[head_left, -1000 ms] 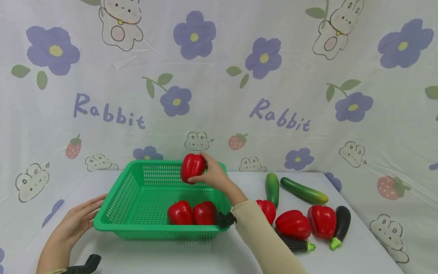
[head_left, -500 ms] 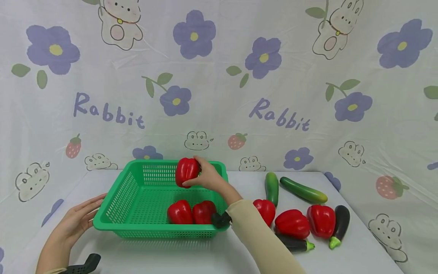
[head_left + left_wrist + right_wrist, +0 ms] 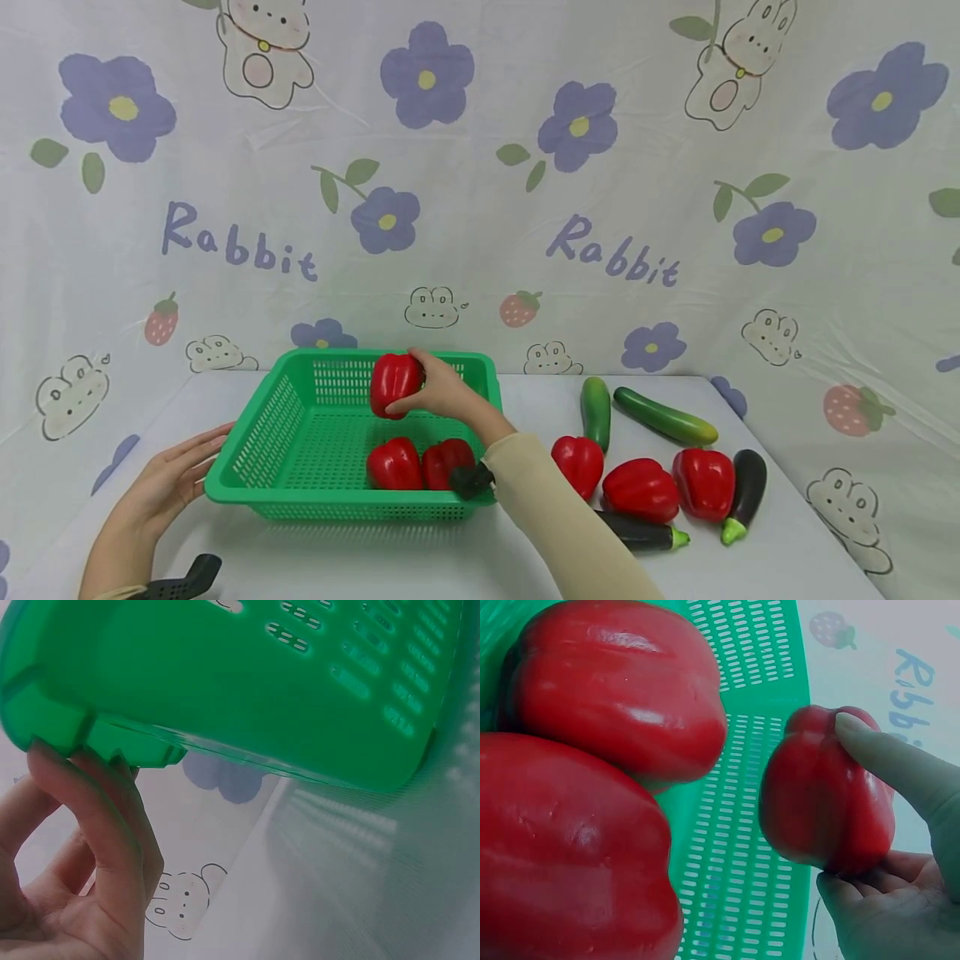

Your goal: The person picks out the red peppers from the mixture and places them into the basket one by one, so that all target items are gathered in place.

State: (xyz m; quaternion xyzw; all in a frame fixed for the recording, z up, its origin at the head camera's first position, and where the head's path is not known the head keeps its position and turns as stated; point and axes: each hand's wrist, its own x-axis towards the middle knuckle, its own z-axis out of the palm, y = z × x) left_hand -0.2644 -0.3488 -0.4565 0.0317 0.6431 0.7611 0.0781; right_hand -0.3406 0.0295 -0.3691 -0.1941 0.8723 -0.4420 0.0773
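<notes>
My right hand (image 3: 444, 390) holds a red bell pepper (image 3: 392, 385) between thumb and fingers, over the back part of a green plastic basket (image 3: 337, 499). The right wrist view shows the thumb across one end of this pepper (image 3: 821, 795) and fingers at its other end. Two more red bell peppers, a left one (image 3: 394, 465) and a right one (image 3: 446, 463), lie side by side inside the basket near its front wall. At the basket's left side, my left hand (image 3: 163, 487) touches the outer rim with loosely bent fingers (image 3: 105, 817).
Right of the basket lie several red bell peppers (image 3: 641, 490), two green cucumbers (image 3: 666, 417) and two dark eggplants (image 3: 747, 492) on the white table (image 3: 780, 567). Behind stands a cloth backdrop (image 3: 480, 275) printed with rabbits and flowers.
My right hand has carried the bell pepper left and slightly down, lower over the basket. The left hand and the basket have stayed in place.
</notes>
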